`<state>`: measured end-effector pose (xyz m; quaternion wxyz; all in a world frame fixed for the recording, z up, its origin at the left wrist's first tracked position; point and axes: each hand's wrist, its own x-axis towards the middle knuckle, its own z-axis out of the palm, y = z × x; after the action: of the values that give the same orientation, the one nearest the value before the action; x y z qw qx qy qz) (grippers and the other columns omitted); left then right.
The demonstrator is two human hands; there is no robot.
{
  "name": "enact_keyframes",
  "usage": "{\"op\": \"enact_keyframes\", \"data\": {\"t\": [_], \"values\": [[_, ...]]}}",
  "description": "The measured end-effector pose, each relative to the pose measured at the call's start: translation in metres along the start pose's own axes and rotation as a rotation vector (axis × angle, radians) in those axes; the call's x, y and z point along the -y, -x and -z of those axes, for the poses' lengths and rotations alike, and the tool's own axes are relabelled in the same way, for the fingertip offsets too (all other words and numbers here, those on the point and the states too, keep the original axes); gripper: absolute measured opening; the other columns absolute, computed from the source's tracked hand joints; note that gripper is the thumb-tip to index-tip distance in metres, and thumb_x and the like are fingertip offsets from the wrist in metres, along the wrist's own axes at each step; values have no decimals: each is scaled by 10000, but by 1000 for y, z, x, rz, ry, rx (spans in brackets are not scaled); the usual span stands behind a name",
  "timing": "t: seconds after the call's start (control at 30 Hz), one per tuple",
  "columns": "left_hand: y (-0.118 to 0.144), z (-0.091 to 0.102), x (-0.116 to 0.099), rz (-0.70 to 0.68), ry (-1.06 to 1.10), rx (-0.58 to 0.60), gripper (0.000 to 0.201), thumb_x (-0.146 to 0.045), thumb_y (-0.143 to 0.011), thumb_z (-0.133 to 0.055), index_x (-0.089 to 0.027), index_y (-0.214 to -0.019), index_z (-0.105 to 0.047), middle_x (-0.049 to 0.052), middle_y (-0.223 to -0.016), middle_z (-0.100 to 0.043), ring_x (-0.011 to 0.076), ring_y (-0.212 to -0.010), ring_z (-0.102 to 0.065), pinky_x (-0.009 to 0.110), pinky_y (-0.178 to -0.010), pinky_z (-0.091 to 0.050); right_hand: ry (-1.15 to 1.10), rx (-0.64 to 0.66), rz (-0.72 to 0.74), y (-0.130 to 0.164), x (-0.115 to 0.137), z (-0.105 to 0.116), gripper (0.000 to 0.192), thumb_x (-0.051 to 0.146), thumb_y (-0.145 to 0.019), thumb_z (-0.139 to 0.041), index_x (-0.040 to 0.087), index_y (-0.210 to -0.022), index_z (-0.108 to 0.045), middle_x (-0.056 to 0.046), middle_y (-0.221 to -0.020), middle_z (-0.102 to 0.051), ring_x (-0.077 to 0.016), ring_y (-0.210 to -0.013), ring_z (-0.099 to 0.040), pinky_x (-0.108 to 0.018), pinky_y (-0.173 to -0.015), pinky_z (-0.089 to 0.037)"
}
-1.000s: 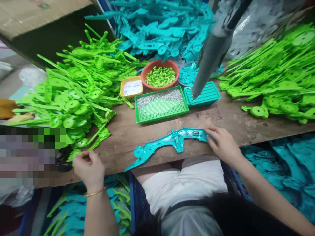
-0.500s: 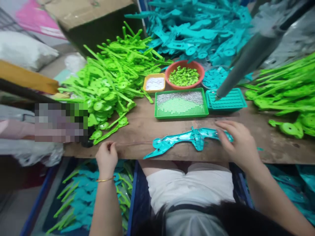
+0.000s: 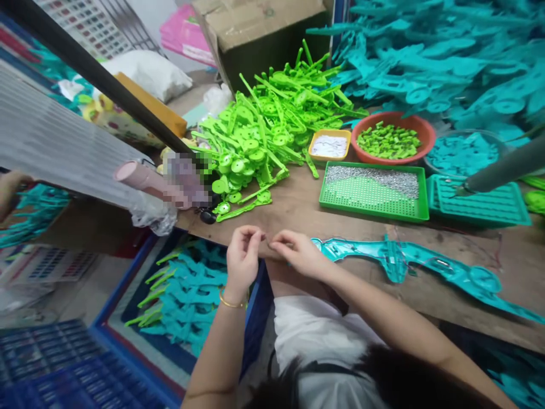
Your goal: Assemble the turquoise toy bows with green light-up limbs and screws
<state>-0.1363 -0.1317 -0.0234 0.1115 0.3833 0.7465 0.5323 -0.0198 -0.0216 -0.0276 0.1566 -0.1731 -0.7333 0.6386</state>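
Observation:
A long teal plastic shell (image 3: 409,260) lies flat on the wooden table (image 3: 298,210) near its front edge. A thin wire runs from it toward my hands. My left hand (image 3: 242,257) and my right hand (image 3: 298,253) meet at the table's front edge, just left of the shell's tip. Their fingertips are almost touching and pinch the thin wire (image 3: 267,240) between them. My left wrist wears a gold bangle.
Behind are a heap of green parts (image 3: 264,125), a teal heap (image 3: 430,62), an orange bowl (image 3: 394,122) of green bits, a yellow tray (image 3: 330,146), a green tray of screws (image 3: 374,190), a teal tray (image 3: 479,201) under a hanging grey tool (image 3: 502,169). Blue crates (image 3: 183,295) sit below. Another person's hand (image 3: 8,187) shows far left.
My right hand left the teal shell and moved left to meet my left hand, which drew the wire in toward the middle. The view swung left.

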Motion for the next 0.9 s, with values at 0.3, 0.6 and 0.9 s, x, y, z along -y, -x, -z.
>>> {"op": "enact_keyframes", "data": {"t": [0.3, 0.6, 0.9], "values": [[-92, -50, 70, -94, -622, 4, 239, -373, -821, -613, -151, -900, -570, 179, -1063, -590, 328, -1119, -517, 507, -1003, -366, -477, -561, -23, 56, 59, 94, 205, 468, -878, -550, 267, -896, -516, 101, -545, -228, -68, -394, -180, -189, -349, -149], [-67, -35, 56, -96, -718, 119, 229, -330, -747, -671, -196, -854, -519, 80, -900, -579, 277, -949, -563, 426, -889, -433, 719, -472, -283, 93, -33, 98, 241, 337, -933, -433, 195, -935, -628, -78, -950, -686, -215, -824, -625, -307, -677, -430], [0, -65, -10, -362, -354, 766, 469, -355, -815, -630, -197, -1245, -529, 131, -1228, -564, 274, -1177, -523, 446, -1038, -410, 1061, -394, -431, 98, -46, 93, 303, 346, -967, -374, 204, -1020, -636, -70, -1033, -715, -193, -753, -655, -272, -558, -328]]}}
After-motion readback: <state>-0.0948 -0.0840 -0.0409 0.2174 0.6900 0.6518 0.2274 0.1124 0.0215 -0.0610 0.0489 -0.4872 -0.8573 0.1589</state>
